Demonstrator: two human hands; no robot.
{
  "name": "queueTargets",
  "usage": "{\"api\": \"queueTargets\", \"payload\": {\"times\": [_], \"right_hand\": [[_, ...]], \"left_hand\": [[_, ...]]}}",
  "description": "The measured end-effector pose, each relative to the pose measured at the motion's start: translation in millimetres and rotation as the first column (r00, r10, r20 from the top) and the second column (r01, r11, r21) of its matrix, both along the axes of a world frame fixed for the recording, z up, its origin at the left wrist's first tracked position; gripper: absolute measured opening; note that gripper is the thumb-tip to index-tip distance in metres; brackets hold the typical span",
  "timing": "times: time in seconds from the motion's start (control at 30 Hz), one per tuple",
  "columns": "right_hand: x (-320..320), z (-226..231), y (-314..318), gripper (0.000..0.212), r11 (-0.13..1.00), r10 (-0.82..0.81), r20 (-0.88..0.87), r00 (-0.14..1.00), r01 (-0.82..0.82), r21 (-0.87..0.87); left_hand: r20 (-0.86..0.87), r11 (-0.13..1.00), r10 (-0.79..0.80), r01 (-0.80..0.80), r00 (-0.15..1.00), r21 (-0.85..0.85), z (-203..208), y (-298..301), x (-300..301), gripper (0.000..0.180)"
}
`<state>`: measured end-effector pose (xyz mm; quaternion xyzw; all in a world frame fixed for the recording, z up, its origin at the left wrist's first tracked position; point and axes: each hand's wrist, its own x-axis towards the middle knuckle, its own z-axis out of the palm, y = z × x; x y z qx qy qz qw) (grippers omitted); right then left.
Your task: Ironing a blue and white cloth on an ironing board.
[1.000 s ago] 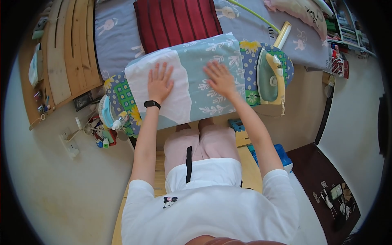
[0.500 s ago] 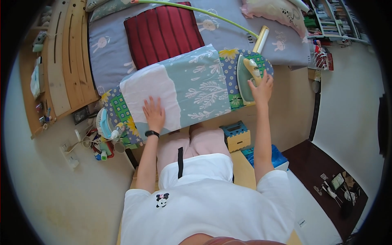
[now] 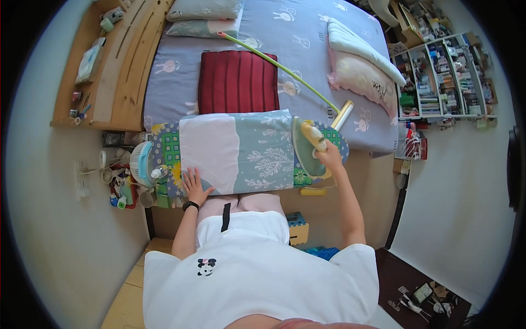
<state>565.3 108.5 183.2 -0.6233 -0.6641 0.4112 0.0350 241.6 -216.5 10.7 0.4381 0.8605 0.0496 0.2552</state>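
Note:
A folded cloth (image 3: 257, 148), part white and part teal with white leaf sprigs, lies flat across an ironing board (image 3: 171, 145) with a colourful flowered and checked cover. My left hand (image 3: 194, 186) rests on the cloth's near left corner, fingers spread. Past the cloth's right edge, my right hand (image 3: 330, 157) grips the handle of a clothes iron (image 3: 311, 156). The iron is pale yellow and green, its tip pointing away from me. Part of its handle is covered by my fingers.
Behind the board is a bed (image 3: 307, 60) with a red striped cushion (image 3: 238, 82) and a green-handled tool (image 3: 285, 70). A blue-and-white basket-like object (image 3: 142, 163) and a small clear bottle (image 3: 159, 171) stand by the board's left end. A folding stool (image 3: 297, 227) is below.
My head view has shifted, showing more of the bed. My right hand has closed around the iron's handle. My left hand has slid toward the cloth's near left corner.

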Motion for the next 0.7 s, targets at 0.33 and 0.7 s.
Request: {"api": "queueTargets", "payload": {"times": [0.33,0.7], "right_hand": [[-88,-67,-1,0.026,0.582,0.712,0.385,0.587,-0.8,0.145],[-92,-88,8,0.036,0.485,0.78,0.44,0.444,-0.874,0.023]], "left_hand": [[0.037,0.998,-0.065,0.065,0.997,0.007,-2,-5,-16,0.117],[0.131,0.957,-0.141,0.169,0.981,-0.234,-16,-12,-31,0.112]]}}
